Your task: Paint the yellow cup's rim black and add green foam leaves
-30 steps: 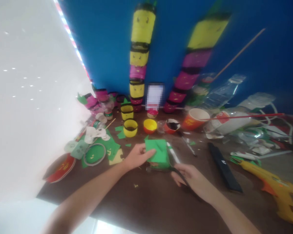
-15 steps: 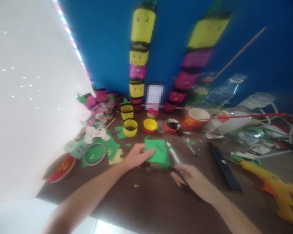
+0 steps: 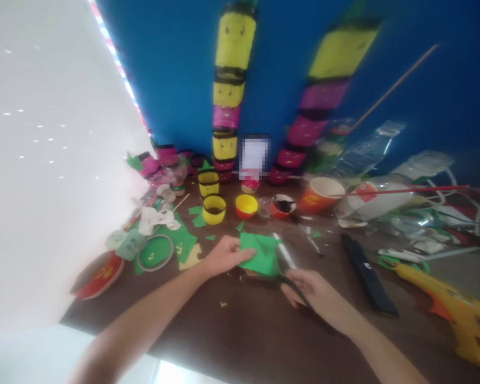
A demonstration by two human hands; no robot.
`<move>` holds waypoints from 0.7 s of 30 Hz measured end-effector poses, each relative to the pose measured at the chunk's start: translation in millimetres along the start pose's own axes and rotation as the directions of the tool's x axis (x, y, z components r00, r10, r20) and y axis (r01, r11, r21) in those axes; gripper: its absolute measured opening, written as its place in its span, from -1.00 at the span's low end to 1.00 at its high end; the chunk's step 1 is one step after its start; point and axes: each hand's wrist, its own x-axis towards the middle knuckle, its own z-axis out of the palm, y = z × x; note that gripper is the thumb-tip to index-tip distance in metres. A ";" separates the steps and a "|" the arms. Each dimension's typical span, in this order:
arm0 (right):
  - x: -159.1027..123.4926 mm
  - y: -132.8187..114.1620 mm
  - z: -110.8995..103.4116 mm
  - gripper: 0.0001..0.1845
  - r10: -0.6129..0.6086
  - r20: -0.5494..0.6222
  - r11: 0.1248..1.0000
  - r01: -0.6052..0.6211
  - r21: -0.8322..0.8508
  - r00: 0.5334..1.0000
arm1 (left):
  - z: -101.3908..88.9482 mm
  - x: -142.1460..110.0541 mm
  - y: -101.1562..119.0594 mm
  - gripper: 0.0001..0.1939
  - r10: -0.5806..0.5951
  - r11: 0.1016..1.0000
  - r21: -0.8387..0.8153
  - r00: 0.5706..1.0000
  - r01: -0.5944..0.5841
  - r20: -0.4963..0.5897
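I see the brown table (image 3: 232,341) running under both forearms, with a blue wall (image 3: 176,69) rising behind it. Far right of my fingers lies a yellow glue gun (image 3: 448,309), and between it and my right hand rests a flat black strip (image 3: 368,272). An orange paper cup (image 3: 320,194) lies on its side well beyond the fingertips. Off to the left of my left hand sits a red lid (image 3: 98,274) and, nearer, a green disc in a ring (image 3: 155,252). Past the fingertips stand a yellow ring (image 3: 214,209) and a small yellow cup (image 3: 246,206).

My left hand (image 3: 224,256) pinches the left edge of the green paper sheet (image 3: 262,253), thumb on top, fingers closed on it. The sheet is held just above the table, between my two hands. My right hand (image 3: 308,285) is curled around dark scissors (image 3: 292,282), whose blades reach the sheet's lower right edge. A white marker (image 3: 283,253) lies just beside the sheet, above my right fingers
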 end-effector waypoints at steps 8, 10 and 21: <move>0.6 5.9 -1.0 -0.52 0.000 0.022 1.000 0.000 0.012 1.000 | 0.1 -1.4 5.6 -0.57 -0.019 1.000 0.003 0.998 0.019 0.060; 0.3 5.7 -0.7 -0.53 0.016 0.015 1.000 -0.017 0.011 1.000 | 0.1 -1.4 6.3 -0.57 -0.024 1.000 -0.013 0.997 0.025 0.074; 0.6 6.3 -0.9 -0.57 -0.015 0.018 1.000 0.015 0.009 1.000 | -0.1 0.6 0.8 -0.54 -0.013 1.000 0.005 0.998 0.013 0.062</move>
